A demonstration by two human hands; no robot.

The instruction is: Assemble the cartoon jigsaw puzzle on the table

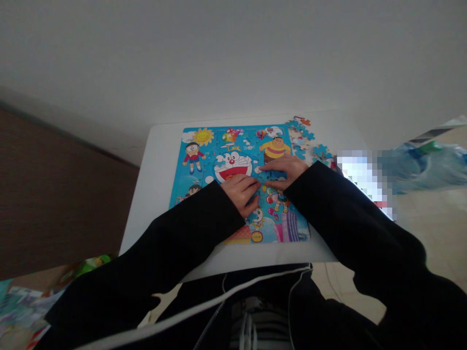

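A blue cartoon jigsaw puzzle [184, 182] lies flat on a small white table, its large smiling white cat face near the middle. My left hand [241, 192] rests on the puzzle just below that face, fingers stretched to the right and thumb apart. From the right, my right hand [286, 170] reaches over the picture with its forefinger and thumb spread and touching the surface. The fingertips of both hands almost meet. No piece shows between the fingers of either hand. My hands and sleeves cover part of the picture.
Loose puzzle pieces [301, 138] are heaped beyond the puzzle's right edge. A bright, pixelated device [359, 180] sits by my right sleeve. The white table [146, 177] stands against a pale wall. A white cord [219, 299] crosses in front of my body.
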